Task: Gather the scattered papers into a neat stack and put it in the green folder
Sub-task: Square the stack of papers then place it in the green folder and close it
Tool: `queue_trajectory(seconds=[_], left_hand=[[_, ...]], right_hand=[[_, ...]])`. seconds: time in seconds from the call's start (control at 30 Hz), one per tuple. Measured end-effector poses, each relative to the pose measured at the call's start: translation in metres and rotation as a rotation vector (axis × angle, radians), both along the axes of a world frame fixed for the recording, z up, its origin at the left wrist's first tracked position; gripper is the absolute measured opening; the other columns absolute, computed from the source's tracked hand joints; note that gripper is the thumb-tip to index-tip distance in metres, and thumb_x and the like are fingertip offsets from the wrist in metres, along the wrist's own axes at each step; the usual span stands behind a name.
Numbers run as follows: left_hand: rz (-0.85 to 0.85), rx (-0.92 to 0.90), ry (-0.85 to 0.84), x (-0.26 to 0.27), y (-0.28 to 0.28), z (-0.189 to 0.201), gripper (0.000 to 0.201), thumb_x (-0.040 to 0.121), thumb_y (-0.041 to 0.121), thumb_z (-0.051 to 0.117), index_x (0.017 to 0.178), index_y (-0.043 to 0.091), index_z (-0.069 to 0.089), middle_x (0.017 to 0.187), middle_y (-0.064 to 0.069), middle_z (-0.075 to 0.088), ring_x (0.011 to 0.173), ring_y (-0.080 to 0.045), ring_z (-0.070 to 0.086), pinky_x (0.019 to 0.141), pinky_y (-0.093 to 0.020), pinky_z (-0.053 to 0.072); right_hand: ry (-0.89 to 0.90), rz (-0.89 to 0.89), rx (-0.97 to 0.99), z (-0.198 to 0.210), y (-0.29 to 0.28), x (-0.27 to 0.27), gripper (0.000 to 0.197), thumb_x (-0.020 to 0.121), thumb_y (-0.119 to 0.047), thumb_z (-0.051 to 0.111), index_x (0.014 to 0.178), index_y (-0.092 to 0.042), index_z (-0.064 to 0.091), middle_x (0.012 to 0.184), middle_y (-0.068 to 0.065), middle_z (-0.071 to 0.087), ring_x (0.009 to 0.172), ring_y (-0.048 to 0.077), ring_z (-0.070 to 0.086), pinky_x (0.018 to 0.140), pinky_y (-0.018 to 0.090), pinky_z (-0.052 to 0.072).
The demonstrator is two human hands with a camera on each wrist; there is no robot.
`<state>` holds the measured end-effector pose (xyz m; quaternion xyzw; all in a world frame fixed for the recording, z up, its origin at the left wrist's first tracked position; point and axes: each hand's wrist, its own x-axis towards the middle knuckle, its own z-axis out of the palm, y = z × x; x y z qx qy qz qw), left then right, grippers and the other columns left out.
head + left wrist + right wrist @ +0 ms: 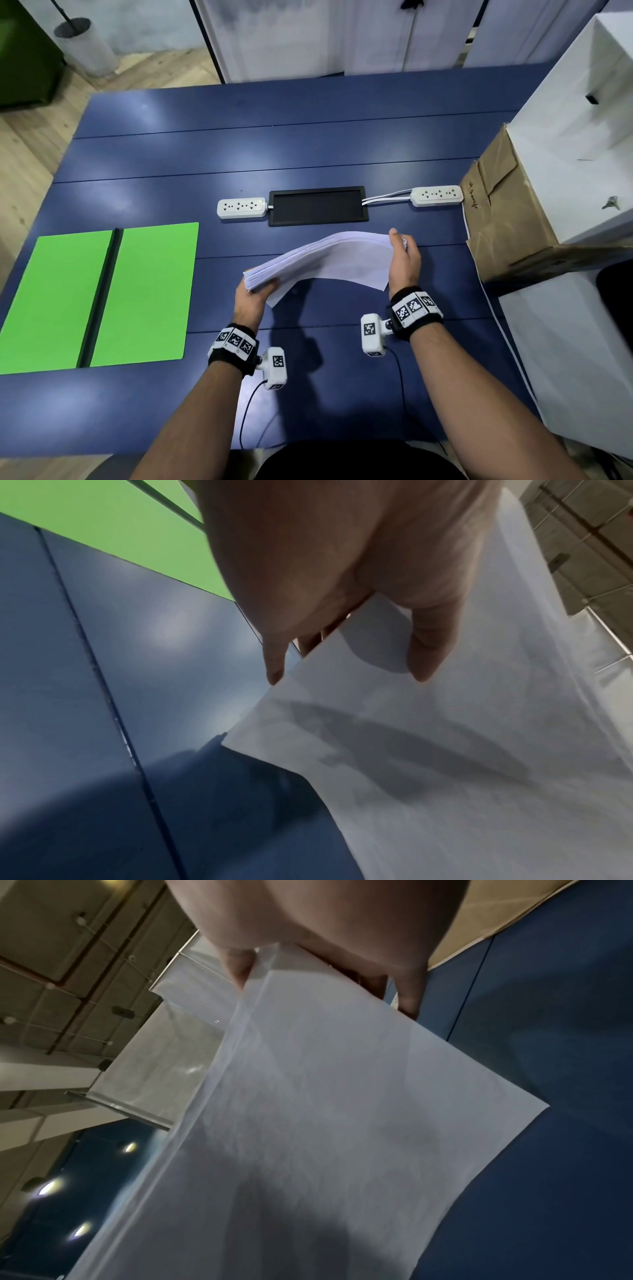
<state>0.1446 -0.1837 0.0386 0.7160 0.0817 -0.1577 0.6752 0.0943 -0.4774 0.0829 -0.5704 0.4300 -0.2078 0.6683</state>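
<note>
A stack of white papers [329, 260] hangs in the air over the middle of the blue table [308, 144], arched upward between my two hands. My left hand [255, 294] grips its left end, thumb on one face [424, 653] and the other fingers behind. At the right end, my right hand [402, 255] pinches the sheets [342, 1096] between thumb and fingers. One sheet droops lower at the front left. The green folder [102, 294] lies open and flat at the table's left, a dark spine down its middle, apart from both hands.
Two white power strips [242, 207] [436, 196] flank a black cable tray [318, 207] behind the papers. A brown cardboard box [507, 219] and white boxes [575, 137] crowd the right edge. Wrist camera cables trail near the table's front.
</note>
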Motion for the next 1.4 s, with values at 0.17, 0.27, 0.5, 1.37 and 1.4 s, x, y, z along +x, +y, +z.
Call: queue_trajectory(seconds=[0.17,0.27,0.5,1.37,1.4], left_hand=[[0.001,-0.005,0.003,-0.001,-0.002,-0.001,0.051,0.074,0.019,0.079,0.121,0.006,0.066,0.116,-0.010,0.074,0.106,-0.021,0.070,0.096,-0.033,0.053],[-0.017,0.011,-0.008,0.000,-0.001,-0.003,0.049,0.075,0.019,0.079,0.120,0.007,0.065,0.117,-0.013,0.073,0.107,-0.024,0.069,0.098,-0.037,0.052],[-0.006,0.024,-0.041,0.001,-0.002,-0.001,0.049,0.073,0.017,0.080,0.119,0.005,0.066,0.116,-0.013,0.073,0.104,-0.021,0.070,0.096,-0.035,0.053],[-0.102,0.006,-0.106,-0.008,-0.002,0.012,0.045,0.079,-0.019,0.071,0.116,-0.004,0.050,0.093,-0.003,0.065,0.084,-0.008,0.064,0.077,-0.021,0.054],[-0.096,0.013,-0.106,-0.008,-0.004,0.013,0.045,0.080,-0.019,0.070,0.117,-0.004,0.050,0.093,-0.003,0.065,0.083,-0.008,0.064,0.078,-0.021,0.054]], right_hand=[[-0.051,0.075,-0.029,-0.001,0.003,-0.001,0.021,0.083,-0.047,0.067,0.083,-0.026,0.065,0.087,-0.005,0.067,0.083,0.014,0.060,0.084,0.036,0.051],[-0.060,0.074,-0.049,0.000,0.005,-0.003,0.017,0.087,-0.046,0.065,0.086,-0.030,0.066,0.092,-0.006,0.068,0.088,0.013,0.062,0.090,0.037,0.052],[-0.106,0.079,-0.046,-0.004,0.003,-0.006,0.018,0.086,-0.040,0.060,0.087,-0.025,0.069,0.091,-0.005,0.068,0.088,0.017,0.061,0.086,0.040,0.050],[-0.025,0.435,-0.038,-0.033,-0.026,-0.046,0.077,0.074,0.012,0.077,0.137,-0.022,0.048,0.125,-0.002,0.064,0.110,0.008,0.064,0.099,0.026,0.052],[-0.024,0.442,-0.058,-0.033,-0.026,-0.045,0.077,0.075,0.012,0.076,0.137,-0.024,0.048,0.124,-0.004,0.063,0.108,0.004,0.063,0.097,0.023,0.052]])
